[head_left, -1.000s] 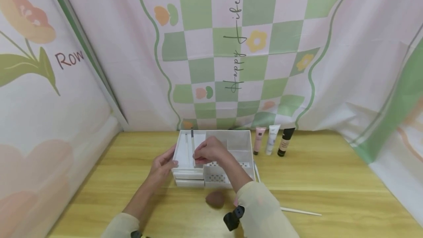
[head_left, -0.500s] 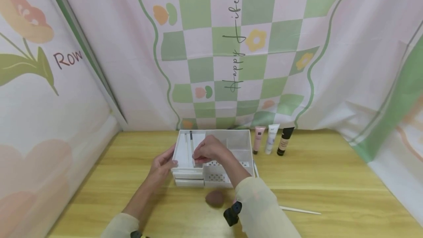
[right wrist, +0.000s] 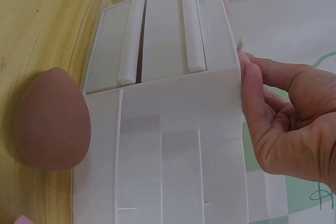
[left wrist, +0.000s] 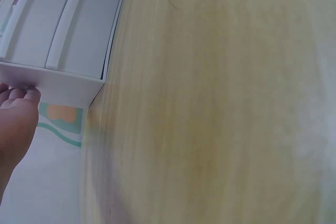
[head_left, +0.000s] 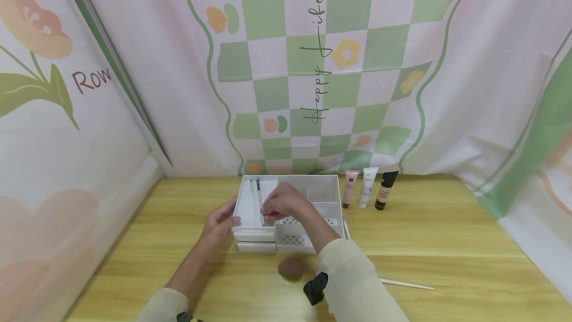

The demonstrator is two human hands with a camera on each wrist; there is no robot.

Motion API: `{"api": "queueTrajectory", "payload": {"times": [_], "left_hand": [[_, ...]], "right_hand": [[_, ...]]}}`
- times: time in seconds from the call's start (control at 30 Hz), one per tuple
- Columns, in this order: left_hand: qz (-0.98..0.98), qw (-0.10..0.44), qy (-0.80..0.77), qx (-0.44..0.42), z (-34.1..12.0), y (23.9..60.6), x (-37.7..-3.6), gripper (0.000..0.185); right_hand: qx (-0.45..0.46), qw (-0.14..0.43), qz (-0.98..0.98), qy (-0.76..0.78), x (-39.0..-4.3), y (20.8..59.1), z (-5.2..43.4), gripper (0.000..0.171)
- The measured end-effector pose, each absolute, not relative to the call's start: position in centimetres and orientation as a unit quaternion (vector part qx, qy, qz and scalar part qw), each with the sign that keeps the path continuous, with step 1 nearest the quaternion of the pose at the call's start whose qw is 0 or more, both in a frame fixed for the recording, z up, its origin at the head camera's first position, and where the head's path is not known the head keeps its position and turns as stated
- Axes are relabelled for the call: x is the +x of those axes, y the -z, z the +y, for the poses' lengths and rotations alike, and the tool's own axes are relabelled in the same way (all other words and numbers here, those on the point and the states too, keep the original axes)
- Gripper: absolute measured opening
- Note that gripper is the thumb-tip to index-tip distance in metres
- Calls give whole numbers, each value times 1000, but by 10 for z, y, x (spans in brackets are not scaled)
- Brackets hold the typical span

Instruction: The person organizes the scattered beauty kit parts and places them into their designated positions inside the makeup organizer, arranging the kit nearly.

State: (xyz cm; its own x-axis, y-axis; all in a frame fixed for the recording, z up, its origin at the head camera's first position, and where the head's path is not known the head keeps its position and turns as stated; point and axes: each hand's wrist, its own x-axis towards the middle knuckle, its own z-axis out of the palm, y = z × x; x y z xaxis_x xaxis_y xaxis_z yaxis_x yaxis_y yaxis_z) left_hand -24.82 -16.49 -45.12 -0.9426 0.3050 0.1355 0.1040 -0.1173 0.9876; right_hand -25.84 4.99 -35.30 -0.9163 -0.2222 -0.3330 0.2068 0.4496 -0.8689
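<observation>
Right grip (head_left: 286,203) curled over the white organizer (head_left: 321,193), pinching a slim brush (head_left: 258,198); left grip (head_left: 220,222) pressed flat-fingered against the organizer's left front corner.

Sitting mid-table (head_left: 447,242), open-topped, split into compartments: long left compartment with the brush lying lengthwise, dark tip toward the backdrop; two shallow drawers with bar handles at front left; perforated bin at front right, contents impossible to tell. Just in front, a brown egg-shaped makeup sponge (head_left: 291,268); to the right, a thin white stick (head_left: 405,285). Beside the organizer, standing upright: pink tube (head_left: 350,189), white tube (head_left: 368,187), dark-capped beige tube (head_left: 386,191), labels too small to read. On the checked backdrop (head_left: 313,63): "Happy Life"; at left, "Row".
</observation>
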Motion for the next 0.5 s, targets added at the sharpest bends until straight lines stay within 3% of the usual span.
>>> {"api": "queueTrajectory", "payload": {"times": [0.5], "left_hand": [[654,64,-736,164,-166,454,-248,69]], "right_hand": [[-9,198,824,532,-258,356,50,12]]}}
